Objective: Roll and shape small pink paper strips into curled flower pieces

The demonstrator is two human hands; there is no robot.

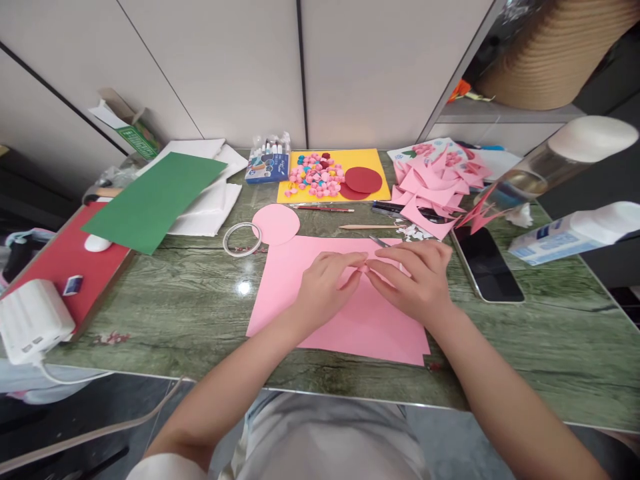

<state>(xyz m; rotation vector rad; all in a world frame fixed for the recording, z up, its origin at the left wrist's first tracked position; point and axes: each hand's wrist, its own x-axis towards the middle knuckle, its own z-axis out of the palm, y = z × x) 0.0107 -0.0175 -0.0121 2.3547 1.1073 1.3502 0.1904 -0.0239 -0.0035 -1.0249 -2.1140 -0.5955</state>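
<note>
My left hand (327,283) and my right hand (417,277) meet over a sheet of pink paper (340,327) on the table. The fingertips of both are pinched around a small pink piece (365,268), mostly hidden by the fingers; it looks like paper. A grey metal tip (379,241) pokes out beyond my right fingers, and I cannot tell which tool it belongs to. Just past the sheet's far edge lie a pink paper circle (276,224) and a roll of tape (241,239). A wooden stick (371,227) rests beyond my hands.
Behind are small pink balls (317,175) and dark red circles (363,179) on yellow card (367,159), and a blue box (269,168). Pink scraps (430,190), a phone (489,263) and bottles (575,230) stand right. Green paper (155,200) and a white charger (35,320) are left.
</note>
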